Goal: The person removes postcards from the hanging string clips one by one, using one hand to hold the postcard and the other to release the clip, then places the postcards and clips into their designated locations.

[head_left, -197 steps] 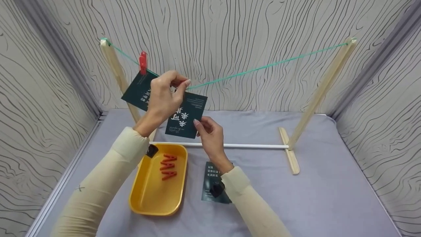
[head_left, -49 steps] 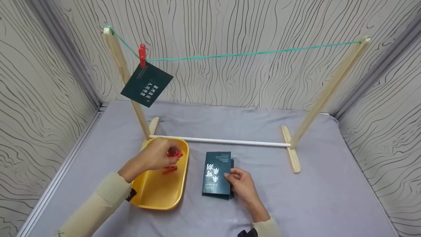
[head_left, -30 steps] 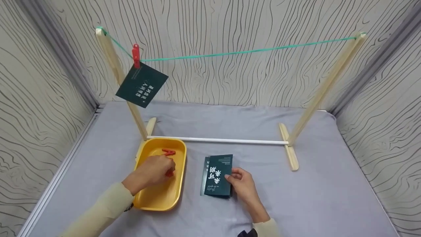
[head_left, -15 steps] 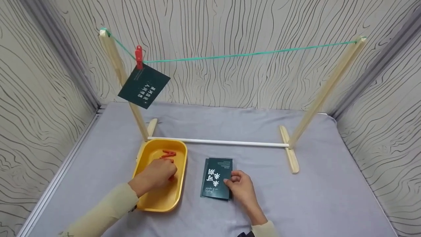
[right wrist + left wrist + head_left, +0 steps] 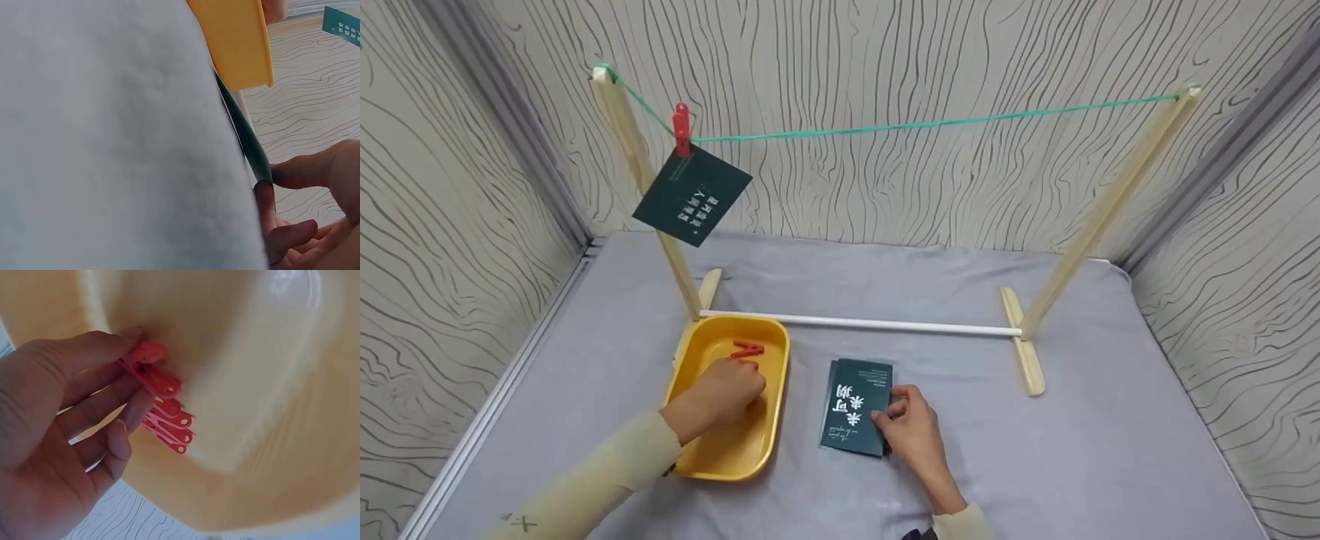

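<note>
My left hand reaches down into the yellow tray. In the left wrist view, its thumb and fingers pinch a red clothespin, with other red clothespins close beneath it. At the tray's right, my right hand pinches the right edge of a dark green card with white characters. That card lies almost flush over at least one more card. The right wrist view shows the card's edge between thumb and finger, slightly raised from the cloth.
A green string runs between two wooden posts. From its left part hangs another dark green card, held by a red clothespin. A white rod joins the posts' feet behind the tray and cards.
Earlier both hands held this card up at the string; it is now down on the other card. Over the last second my left hand stays in the tray, shifting slightly, while the card settles squarer.
</note>
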A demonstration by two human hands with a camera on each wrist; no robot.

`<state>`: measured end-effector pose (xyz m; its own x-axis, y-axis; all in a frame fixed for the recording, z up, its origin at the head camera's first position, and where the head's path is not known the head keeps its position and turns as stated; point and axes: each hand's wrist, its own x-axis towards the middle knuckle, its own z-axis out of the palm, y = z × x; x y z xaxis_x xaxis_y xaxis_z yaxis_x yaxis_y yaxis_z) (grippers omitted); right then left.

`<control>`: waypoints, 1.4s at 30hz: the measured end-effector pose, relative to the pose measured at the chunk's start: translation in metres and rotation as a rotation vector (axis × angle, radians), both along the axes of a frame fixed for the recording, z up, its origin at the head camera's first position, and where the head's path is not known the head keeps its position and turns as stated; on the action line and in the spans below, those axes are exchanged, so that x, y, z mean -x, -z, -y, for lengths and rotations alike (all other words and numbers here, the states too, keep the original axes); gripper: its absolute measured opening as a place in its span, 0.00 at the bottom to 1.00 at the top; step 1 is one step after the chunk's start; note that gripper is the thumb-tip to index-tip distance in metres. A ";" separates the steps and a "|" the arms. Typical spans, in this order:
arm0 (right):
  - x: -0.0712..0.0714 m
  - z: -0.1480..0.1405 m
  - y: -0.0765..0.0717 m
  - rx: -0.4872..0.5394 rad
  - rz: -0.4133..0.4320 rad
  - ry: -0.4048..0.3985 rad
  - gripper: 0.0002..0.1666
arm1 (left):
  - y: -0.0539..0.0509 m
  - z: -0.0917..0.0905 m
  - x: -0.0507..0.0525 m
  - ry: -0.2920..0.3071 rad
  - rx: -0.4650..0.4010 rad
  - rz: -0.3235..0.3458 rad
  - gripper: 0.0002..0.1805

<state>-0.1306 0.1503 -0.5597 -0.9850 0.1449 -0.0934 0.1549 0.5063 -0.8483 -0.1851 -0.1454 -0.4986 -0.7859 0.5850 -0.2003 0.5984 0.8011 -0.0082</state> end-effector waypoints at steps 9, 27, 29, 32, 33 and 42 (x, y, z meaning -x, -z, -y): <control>0.002 0.000 -0.004 -0.142 -0.048 -0.024 0.24 | -0.004 0.000 0.002 -0.012 -0.016 -0.001 0.06; -0.001 0.002 0.002 -0.215 -0.049 -0.061 0.25 | 0.002 0.004 -0.002 -0.051 -0.054 0.042 0.05; -0.001 0.002 0.002 -0.215 -0.049 -0.064 0.25 | 0.001 0.003 -0.001 -0.056 -0.057 0.048 0.05; -0.001 0.001 0.001 -0.206 -0.044 -0.068 0.24 | -0.002 0.003 0.001 -0.067 -0.069 0.052 0.06; 0.000 0.001 0.000 -0.204 -0.044 -0.068 0.24 | -0.003 0.003 0.001 -0.065 -0.075 0.047 0.06; 0.002 -0.002 -0.004 -0.186 -0.005 -0.061 0.22 | -0.011 0.004 0.000 -0.031 -0.122 0.031 0.05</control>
<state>-0.1322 0.1522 -0.5559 -0.9929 0.0988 -0.0659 0.1151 0.6631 -0.7397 -0.1851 -0.1493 -0.4879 -0.7986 0.5821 -0.1529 0.5718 0.8131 0.1088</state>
